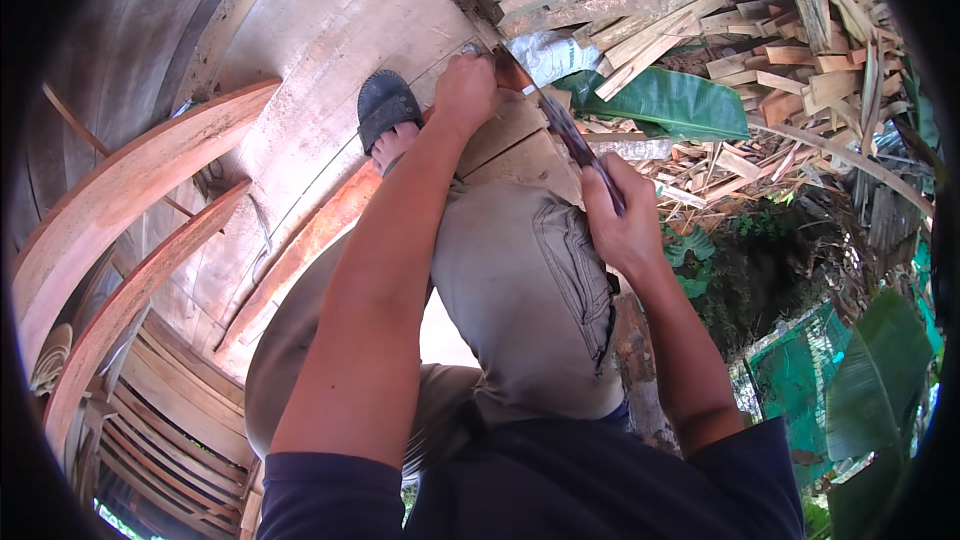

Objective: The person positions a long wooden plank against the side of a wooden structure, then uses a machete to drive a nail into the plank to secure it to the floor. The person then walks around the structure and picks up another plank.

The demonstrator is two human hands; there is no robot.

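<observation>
My left hand (467,90) is curled closed at the far edge of the wooden planks (340,50), close to the far end of a long tool. What its fingers grip is hidden. In my right hand (625,215) is the dark, narrow handle of that long bladed tool (572,136), perhaps a machete. It slants up and left from my right fist toward my left hand. A reddish-brown wooden piece (512,73) shows beside the blade, just right of my left fingers. My bent knee (520,290), in grey-brown trousers, lies between my forearms.
A dark sandal (388,105) on my foot rests left of my left hand. Curved timber ribs (150,155) rise on the left. Wood offcuts (780,80) lie piled at the right, beside a big green leaf (670,105) and a pale plastic sheet (550,57).
</observation>
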